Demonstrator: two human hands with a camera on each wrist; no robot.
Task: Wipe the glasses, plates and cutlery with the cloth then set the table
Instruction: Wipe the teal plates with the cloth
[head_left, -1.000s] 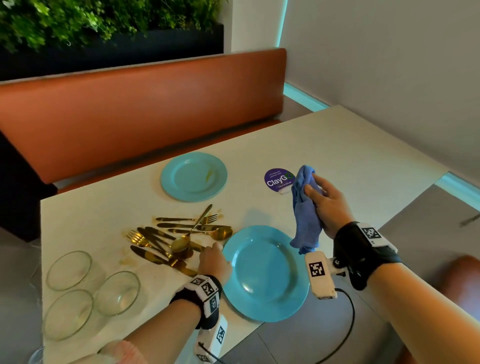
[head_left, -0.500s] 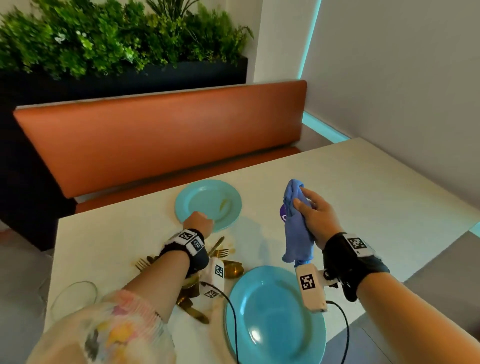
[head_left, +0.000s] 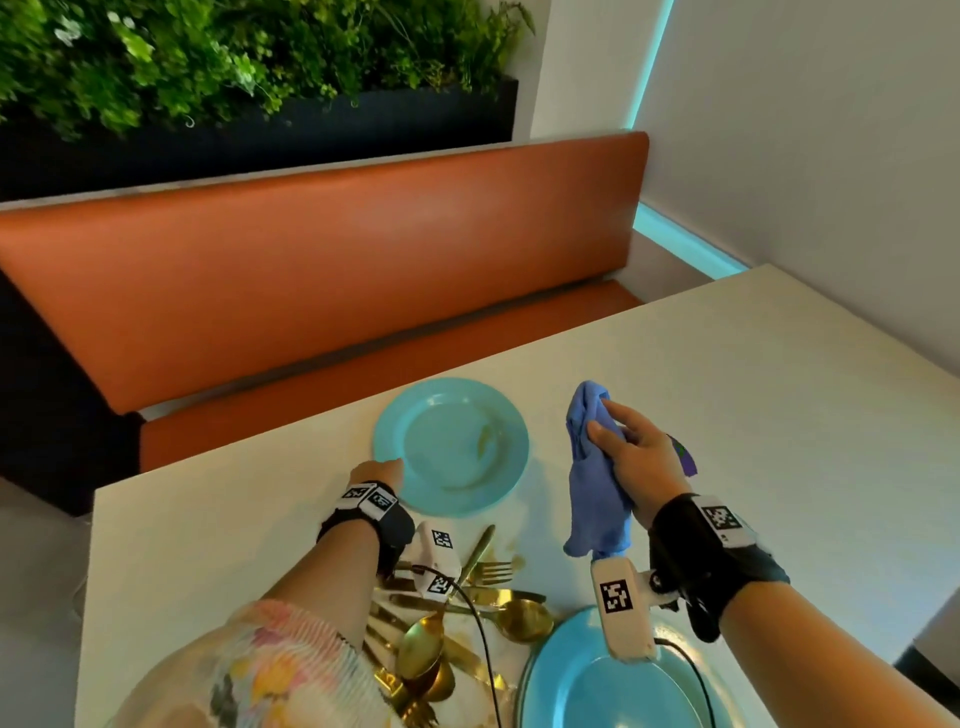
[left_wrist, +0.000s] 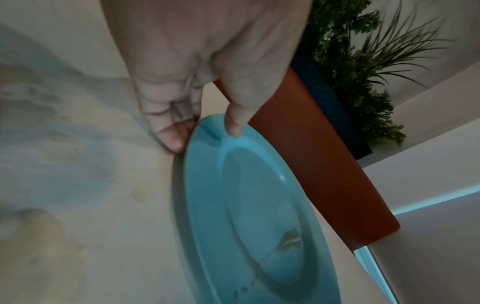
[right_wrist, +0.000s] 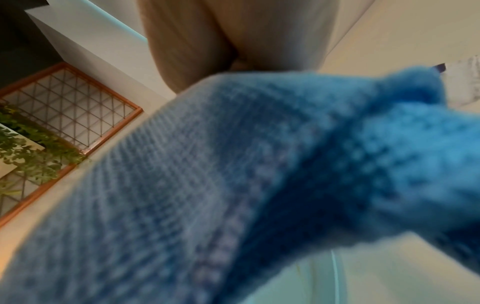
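Observation:
A light-blue far plate (head_left: 452, 447) with a smear of food lies near the table's back edge. My left hand (head_left: 382, 470) is at its left rim. In the left wrist view the thumb lies on top of the plate's rim (left_wrist: 207, 131) and the fingertips (left_wrist: 174, 142) press its edge at the table. My right hand (head_left: 623, 447) holds a bunched blue cloth (head_left: 592, 493) in the air to the right of that plate; the cloth (right_wrist: 233, 185) fills the right wrist view. A second blue plate (head_left: 597, 686) sits at the near edge. Gold cutlery (head_left: 467, 613) is piled under my left forearm.
The pale table (head_left: 779, 415) stretches away to the right. A purple sticker (head_left: 685, 457) peeks out behind my right hand. An orange bench (head_left: 311, 270) runs along the far side, with a planter (head_left: 234, 62) above it and a wall to the right.
My left hand left the near plate's edge, passed over the cutlery and reached the far plate's rim. The right hand kept the cloth raised. The glasses have dropped out of view.

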